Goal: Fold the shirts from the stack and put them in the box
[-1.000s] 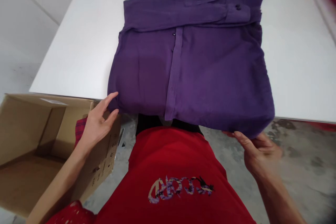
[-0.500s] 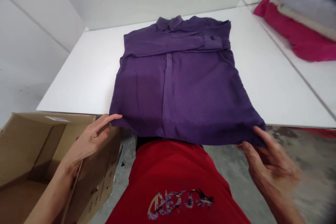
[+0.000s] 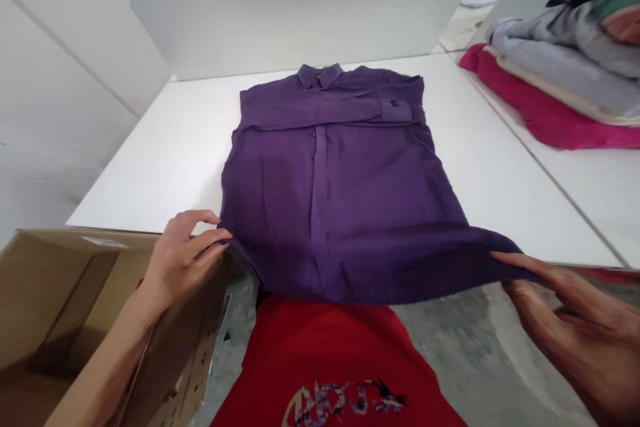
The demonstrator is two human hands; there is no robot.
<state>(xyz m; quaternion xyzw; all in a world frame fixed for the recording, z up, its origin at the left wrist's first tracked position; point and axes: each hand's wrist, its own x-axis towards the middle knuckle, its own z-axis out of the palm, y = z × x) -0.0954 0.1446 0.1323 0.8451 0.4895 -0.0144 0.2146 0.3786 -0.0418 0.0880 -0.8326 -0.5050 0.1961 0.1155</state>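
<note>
A purple button-up shirt lies front up on the white table, its collar at the far end. One sleeve is laid across the chest, with the cuff at the right. The hem hangs past the table's near edge. At the hem's left corner, my left hand pinches the cloth between thumb and fingers. My right hand grips the right hem corner, pulled out to the right and lifted off the table edge.
An open cardboard box stands below the table at the left. Folded clothes are stacked at the right, beyond a seam in the tabletop. A pale upright panel borders the table's back.
My right hand has moved right, drawing the hem corner outward and up from the table edge. My left hand has closed on the left corner. The camera view has tilted up slightly.
</note>
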